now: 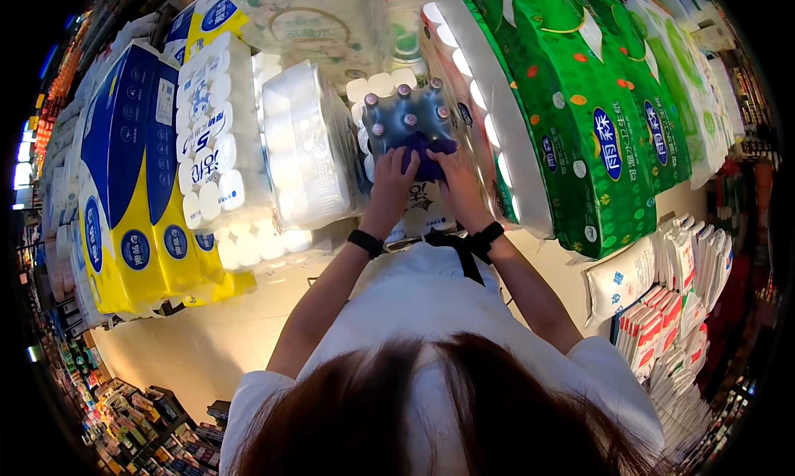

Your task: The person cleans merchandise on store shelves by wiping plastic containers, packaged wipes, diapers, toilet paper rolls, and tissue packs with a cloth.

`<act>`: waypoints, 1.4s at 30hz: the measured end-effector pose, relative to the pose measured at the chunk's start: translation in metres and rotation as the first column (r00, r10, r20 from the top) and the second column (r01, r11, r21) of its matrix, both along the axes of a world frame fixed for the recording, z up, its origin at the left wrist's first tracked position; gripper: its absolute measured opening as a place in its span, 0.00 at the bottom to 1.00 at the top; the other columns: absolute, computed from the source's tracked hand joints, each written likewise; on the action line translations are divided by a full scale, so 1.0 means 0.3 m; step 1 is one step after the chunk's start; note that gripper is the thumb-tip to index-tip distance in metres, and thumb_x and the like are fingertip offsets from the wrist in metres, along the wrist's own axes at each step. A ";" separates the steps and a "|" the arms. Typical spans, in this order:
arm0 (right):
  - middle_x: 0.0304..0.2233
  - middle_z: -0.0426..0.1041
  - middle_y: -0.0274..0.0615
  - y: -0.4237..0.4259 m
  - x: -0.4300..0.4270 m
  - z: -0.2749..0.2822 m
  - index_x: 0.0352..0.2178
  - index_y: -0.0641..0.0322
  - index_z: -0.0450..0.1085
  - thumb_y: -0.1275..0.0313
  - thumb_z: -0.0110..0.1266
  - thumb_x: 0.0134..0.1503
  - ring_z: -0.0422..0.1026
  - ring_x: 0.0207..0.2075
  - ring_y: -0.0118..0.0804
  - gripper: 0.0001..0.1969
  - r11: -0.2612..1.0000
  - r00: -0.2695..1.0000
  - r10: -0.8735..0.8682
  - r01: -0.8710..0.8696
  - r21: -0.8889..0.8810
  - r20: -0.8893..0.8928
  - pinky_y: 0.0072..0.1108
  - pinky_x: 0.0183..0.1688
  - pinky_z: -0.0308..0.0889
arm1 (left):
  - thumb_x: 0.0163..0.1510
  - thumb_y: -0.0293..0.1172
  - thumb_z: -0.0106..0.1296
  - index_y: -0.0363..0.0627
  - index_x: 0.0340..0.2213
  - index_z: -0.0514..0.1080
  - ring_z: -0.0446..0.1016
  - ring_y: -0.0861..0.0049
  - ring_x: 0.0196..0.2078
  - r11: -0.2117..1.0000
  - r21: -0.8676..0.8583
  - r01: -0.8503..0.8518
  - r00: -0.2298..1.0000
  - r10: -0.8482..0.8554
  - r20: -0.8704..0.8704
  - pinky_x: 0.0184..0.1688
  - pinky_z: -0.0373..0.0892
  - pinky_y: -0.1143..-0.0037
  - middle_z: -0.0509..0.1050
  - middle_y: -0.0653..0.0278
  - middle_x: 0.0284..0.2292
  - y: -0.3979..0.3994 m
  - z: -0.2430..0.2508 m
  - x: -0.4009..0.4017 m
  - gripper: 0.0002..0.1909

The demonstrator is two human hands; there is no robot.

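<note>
Both my hands are on a bunched purple cloth [425,156] at the near edge of a shrink-wrapped pack of bottles [397,125]. My left hand [392,178] grips the cloth's left side, fingers bent over it. From the right, my right hand [458,174] pinches it with thumb and fingers. The bottles stand upright with pale purple caps. Under and behind them are white wrapped paper rolls [380,86]. Part of the cloth is hidden by my fingers.
Close on the left stand clear-wrapped roll packs [304,146] and blue-and-yellow paper packs [127,227]. Large green toilet paper packs [577,103] rise on the right. White bags [621,277] are stacked at lower right. Tiled floor [186,333] lies at lower left, beside goods shelves [133,414].
</note>
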State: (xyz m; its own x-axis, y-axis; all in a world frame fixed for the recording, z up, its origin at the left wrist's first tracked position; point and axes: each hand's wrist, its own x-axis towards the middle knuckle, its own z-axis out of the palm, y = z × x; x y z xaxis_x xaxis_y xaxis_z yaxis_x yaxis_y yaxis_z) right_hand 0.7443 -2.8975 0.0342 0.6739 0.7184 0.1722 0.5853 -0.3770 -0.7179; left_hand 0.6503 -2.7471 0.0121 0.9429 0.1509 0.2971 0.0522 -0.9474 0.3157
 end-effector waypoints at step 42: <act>0.48 0.69 0.59 -0.098 0.117 0.072 0.49 0.61 0.65 0.87 0.54 0.47 0.70 0.49 0.58 0.26 0.987 0.986 -0.129 0.118 -0.108 -0.101 0.35 0.49 0.67 | 0.44 0.16 0.51 0.50 0.54 0.66 0.69 0.57 0.48 0.952 -0.162 0.258 0.958 -0.274 -0.082 0.52 0.66 0.65 0.68 0.56 0.49 0.013 0.062 0.196 0.33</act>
